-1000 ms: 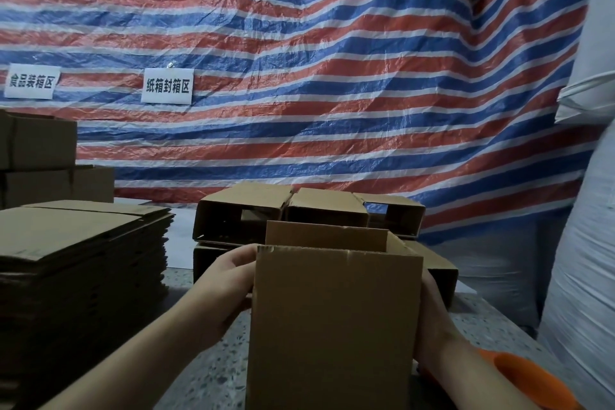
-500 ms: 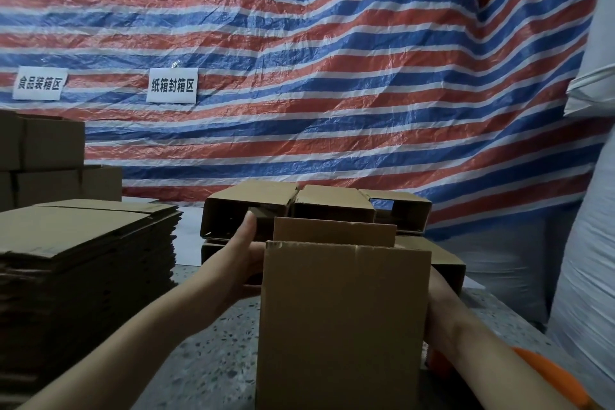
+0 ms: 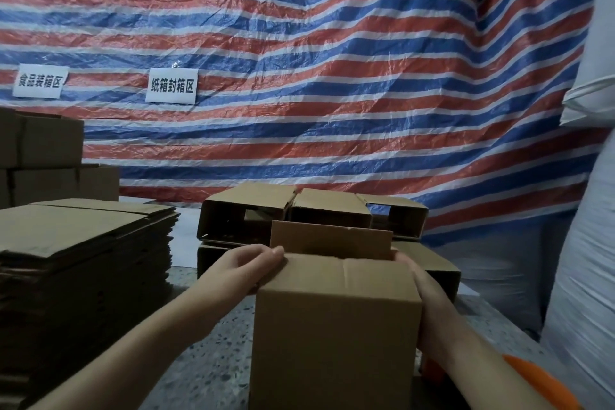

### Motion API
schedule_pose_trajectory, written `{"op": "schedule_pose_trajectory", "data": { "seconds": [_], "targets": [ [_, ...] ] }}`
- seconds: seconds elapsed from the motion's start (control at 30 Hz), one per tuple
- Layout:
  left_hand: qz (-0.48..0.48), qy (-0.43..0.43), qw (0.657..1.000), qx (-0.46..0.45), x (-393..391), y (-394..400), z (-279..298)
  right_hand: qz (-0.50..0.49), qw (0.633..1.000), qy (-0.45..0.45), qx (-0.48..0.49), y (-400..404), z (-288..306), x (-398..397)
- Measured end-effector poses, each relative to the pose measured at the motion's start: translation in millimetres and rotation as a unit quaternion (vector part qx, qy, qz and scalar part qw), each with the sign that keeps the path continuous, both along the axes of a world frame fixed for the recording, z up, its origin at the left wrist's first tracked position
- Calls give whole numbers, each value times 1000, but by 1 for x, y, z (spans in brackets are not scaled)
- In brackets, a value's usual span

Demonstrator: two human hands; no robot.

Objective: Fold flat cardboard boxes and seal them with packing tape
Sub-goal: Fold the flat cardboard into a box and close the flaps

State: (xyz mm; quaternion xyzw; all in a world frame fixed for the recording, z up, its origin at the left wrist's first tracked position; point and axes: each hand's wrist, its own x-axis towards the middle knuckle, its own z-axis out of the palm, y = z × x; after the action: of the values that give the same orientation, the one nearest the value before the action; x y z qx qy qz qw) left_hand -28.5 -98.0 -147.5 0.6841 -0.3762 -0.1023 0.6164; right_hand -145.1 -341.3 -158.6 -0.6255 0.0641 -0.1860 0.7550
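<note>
A brown cardboard box stands upright on the speckled table right in front of me. Its near top flap lies folded down flat, while the far flap still stands up. My left hand rests on the left top edge, fingers pressing the folded flap. My right hand grips the box's right side. An orange object, probably a tape dispenser, lies partly hidden under my right forearm.
A tall stack of flat cardboard blanks fills the left. Several folded open-ended boxes sit behind the box. More boxes are piled far left. A striped tarp with two paper signs hangs behind; white sacks stand at right.
The near flap, upright before, has been folded down flat over the box top. My left hand has moved from the box's left side up onto the top edge.
</note>
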Motion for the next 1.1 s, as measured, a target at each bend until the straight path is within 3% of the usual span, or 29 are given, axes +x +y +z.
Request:
{"op": "schedule_pose_trajectory", "data": {
  "seconds": [0.13,0.33,0.53,0.73,1.1],
  "targets": [
    [14,20,999,-30,-2,-5,-6,-1,1000,-4,-6,-3,-2,-1],
    [45,36,995,-82,2,-9,-10,48,994,-1,-94,-5,1,-6],
    [24,11,995,-98,6,-9,-10,78,992,-28,-93,-10,7,-8],
    [65,-16,992,-104,7,-6,-11,59,993,-82,-68,-11,6,-10],
    [60,-47,994,-74,4,-5,-9,7,991,-64,-117,-5,7,-11]
  ]
}}
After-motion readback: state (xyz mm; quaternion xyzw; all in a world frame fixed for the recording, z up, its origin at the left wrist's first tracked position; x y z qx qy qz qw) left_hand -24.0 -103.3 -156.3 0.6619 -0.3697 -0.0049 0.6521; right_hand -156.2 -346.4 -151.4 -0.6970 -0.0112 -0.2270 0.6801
